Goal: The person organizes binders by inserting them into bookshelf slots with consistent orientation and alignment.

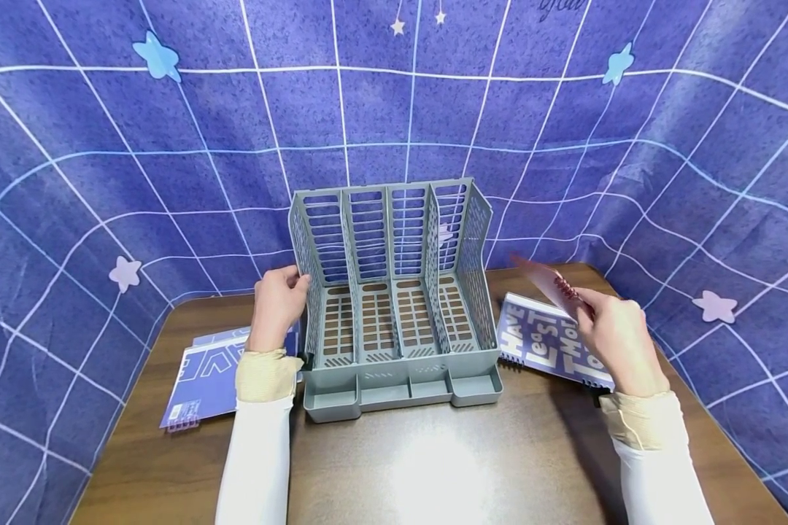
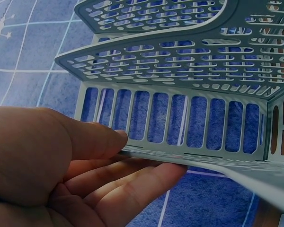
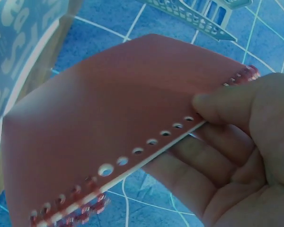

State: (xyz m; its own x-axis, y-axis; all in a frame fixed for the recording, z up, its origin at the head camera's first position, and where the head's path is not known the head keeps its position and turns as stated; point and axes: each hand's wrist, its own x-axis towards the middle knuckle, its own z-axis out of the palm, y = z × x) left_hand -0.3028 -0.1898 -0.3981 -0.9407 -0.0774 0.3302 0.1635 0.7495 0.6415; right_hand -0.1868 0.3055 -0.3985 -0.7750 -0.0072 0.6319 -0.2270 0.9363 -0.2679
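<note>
A grey-green desk file organizer [image 1: 400, 361] with several upright slots stands on the table. My left hand [image 1: 279, 302] pinches its left side wall; in the left wrist view the thumb lies on the inner face and the fingers [image 2: 132, 189] on the outer one. On the right, my right hand [image 1: 613, 332] holds a red spiral notebook [image 3: 109, 104] by its bound edge, thumb on the cover and fingers beneath. The notebook [image 1: 545, 281] is raised and tilted, above a blue lettered spiral notebook [image 1: 538, 339] on the table.
Left of the organizer lie blue notebooks [image 1: 213, 379], partly hidden by the left arm. Small open trays [image 1: 331, 401] run along the organizer's front. A blue grid-patterned cloth [image 1: 394, 109] hangs behind and around the wooden table [image 1: 368, 474].
</note>
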